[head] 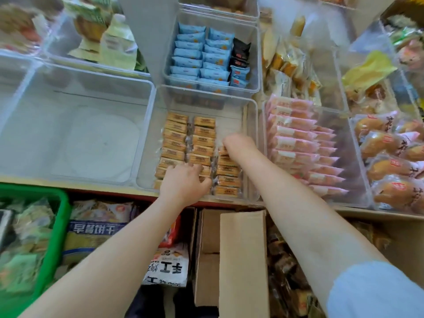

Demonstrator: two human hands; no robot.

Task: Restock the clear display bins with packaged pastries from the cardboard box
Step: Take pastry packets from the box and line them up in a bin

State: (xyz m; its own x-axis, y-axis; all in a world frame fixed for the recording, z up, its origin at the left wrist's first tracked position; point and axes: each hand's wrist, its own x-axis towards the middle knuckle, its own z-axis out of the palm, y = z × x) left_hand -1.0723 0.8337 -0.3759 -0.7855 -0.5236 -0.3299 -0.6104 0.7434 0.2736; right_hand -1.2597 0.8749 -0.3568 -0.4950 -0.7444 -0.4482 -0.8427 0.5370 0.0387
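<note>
Two hands reach into a clear display bin [251,143] holding three columns of packaged pastries [202,143]. The left hand [183,182] presses curled fingers on the near packets of the left and middle columns; the right hand [238,143] is bent down over the right column, its grasp hidden. Bare floor remains at the bin's far right. The cardboard box [241,260] stands open below the worktop [68,185] edge.

right hand's fingers [231,140] hidden behind wrist, green basket [58,203] cropped left
</note>
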